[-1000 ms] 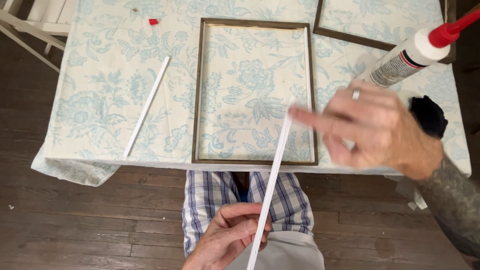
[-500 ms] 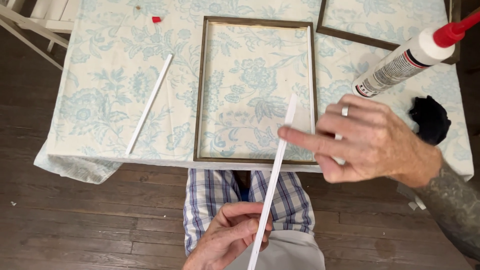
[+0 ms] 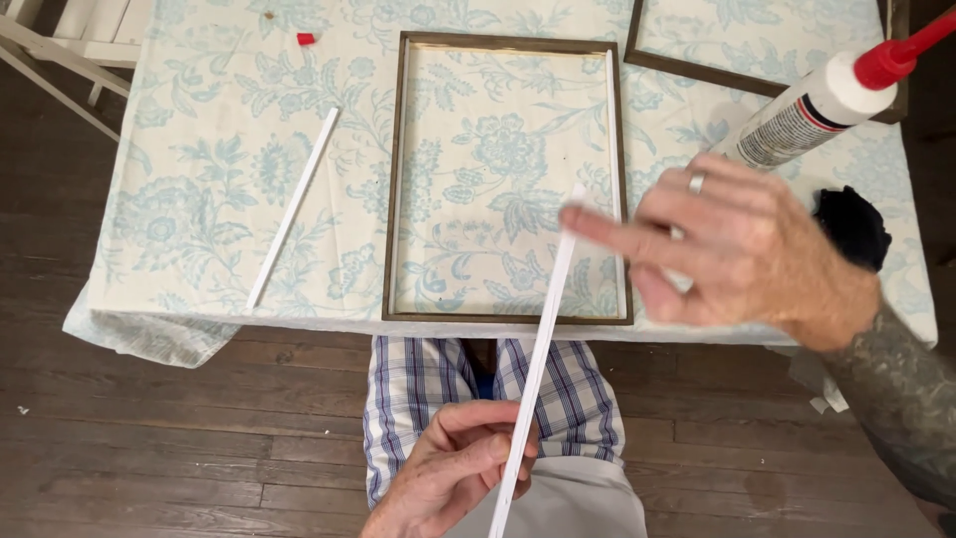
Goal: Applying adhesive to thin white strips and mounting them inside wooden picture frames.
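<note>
White strip [image 3: 543, 349]: we pinch its lower end in our left hand [image 3: 453, 468] and steady its upper end with our right hand [image 3: 737, 249], which also grips the glue bottle [image 3: 817, 105], above the frame [image 3: 508, 179] on the table [image 3: 199, 199].

Frame [image 3: 508, 179] mid-table; loose strip [image 3: 294, 206] left of it; glue bottle [image 3: 812, 108] right, possibly touching second frame [image 3: 697, 72] behind.

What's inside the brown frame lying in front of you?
Inside the brown frame only the floral tablecloth shows. The white strip held by the left hand crosses its lower right, and the right hand hides a little of that corner.
</note>
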